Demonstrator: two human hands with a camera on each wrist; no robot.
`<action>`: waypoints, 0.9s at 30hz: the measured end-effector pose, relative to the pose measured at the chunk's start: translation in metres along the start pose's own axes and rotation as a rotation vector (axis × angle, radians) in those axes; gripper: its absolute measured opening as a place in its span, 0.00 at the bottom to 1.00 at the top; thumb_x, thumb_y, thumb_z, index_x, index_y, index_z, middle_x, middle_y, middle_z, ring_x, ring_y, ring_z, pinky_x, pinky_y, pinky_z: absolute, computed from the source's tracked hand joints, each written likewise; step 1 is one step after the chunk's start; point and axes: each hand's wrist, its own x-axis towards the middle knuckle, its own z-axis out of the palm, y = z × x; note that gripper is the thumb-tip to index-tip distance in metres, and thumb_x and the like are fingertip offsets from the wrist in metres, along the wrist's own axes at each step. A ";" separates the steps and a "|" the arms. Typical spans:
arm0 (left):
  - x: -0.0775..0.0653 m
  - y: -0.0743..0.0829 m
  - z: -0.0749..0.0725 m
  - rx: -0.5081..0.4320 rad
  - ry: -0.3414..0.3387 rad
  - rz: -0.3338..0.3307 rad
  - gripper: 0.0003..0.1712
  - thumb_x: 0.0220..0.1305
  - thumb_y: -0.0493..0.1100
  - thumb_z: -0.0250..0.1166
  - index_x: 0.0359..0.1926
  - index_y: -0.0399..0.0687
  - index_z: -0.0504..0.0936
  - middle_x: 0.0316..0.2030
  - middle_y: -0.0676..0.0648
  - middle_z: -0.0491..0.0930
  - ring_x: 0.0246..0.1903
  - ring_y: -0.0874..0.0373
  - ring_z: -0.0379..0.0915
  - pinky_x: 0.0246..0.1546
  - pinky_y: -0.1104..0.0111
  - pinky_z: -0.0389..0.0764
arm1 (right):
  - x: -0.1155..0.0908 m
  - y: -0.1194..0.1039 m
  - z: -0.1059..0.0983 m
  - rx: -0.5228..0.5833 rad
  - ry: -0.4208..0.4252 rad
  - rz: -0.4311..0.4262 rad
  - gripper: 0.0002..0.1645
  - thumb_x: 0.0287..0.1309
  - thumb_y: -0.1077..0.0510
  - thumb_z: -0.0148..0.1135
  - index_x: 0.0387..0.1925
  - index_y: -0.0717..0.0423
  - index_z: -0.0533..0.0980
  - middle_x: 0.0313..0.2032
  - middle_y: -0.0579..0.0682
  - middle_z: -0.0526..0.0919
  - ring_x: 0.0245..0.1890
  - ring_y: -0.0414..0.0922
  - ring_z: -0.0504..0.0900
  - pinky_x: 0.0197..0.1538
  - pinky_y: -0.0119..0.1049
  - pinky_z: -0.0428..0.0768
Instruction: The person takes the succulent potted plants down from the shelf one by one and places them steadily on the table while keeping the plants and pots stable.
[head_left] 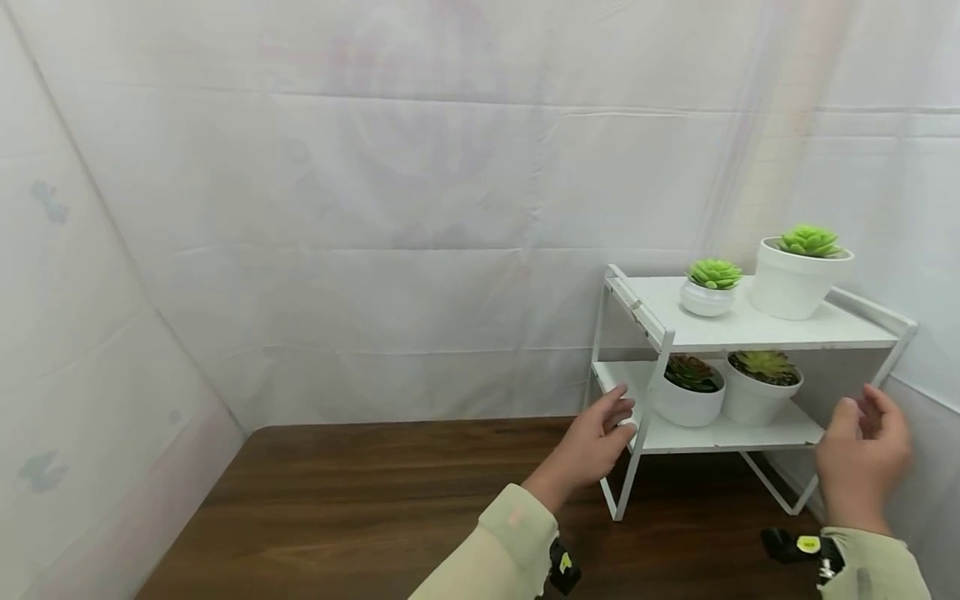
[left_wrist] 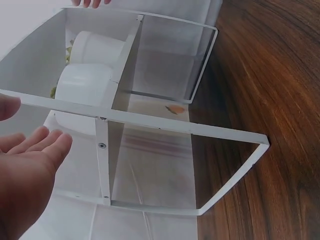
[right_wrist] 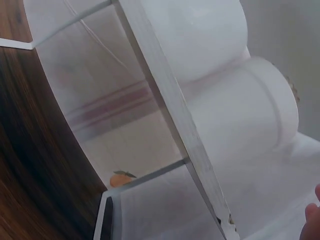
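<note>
A white two-tier shelf rack (head_left: 697, 331) stands on the right side of the table. On its top tier are a small round pot with a green succulent (head_left: 708, 298) and a taller white pot (head_left: 791, 283) with another. Below sit two white pots, one with a dark reddish succulent (head_left: 688, 406), the other with a yellow-green one (head_left: 757, 402). My left hand (head_left: 588, 446) is beside the rack's left front leg, fingers extended and holding nothing. At the right front leg my right hand (head_left: 862, 458) hangs with loosely bent fingers, empty; only its fingertips (right_wrist: 312, 220) show in the right wrist view.
The dark wooden table (head_left: 360, 492) stretches to the left of the rack. A pale cloth wall (head_left: 420, 208) rises behind it, and further cloth walls close in both sides. The rack's slanted legs (left_wrist: 235, 177) stand on the wood.
</note>
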 end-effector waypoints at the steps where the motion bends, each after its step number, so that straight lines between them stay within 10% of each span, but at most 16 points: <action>1: 0.001 0.000 0.001 -0.003 0.001 -0.005 0.32 0.75 0.43 0.50 0.75 0.50 0.52 0.69 0.41 0.64 0.69 0.53 0.62 0.65 0.69 0.68 | 0.002 0.001 -0.001 -0.010 0.004 0.020 0.25 0.67 0.51 0.46 0.64 0.39 0.70 0.59 0.39 0.75 0.58 0.30 0.71 0.64 0.25 0.65; 17: 0.008 0.004 0.009 0.027 0.007 0.021 0.27 0.75 0.45 0.52 0.71 0.45 0.64 0.65 0.43 0.72 0.63 0.59 0.70 0.57 0.75 0.73 | 0.024 0.003 -0.004 -0.178 0.003 0.040 0.31 0.68 0.50 0.37 0.71 0.46 0.63 0.68 0.53 0.67 0.66 0.36 0.66 0.68 0.28 0.64; 27: 0.012 0.003 0.015 0.041 0.015 0.015 0.22 0.75 0.49 0.50 0.65 0.50 0.72 0.56 0.55 0.80 0.57 0.69 0.72 0.58 0.73 0.73 | 0.034 0.007 -0.009 -0.330 -0.175 0.061 0.32 0.71 0.50 0.35 0.73 0.51 0.57 0.69 0.59 0.67 0.67 0.51 0.68 0.64 0.36 0.70</action>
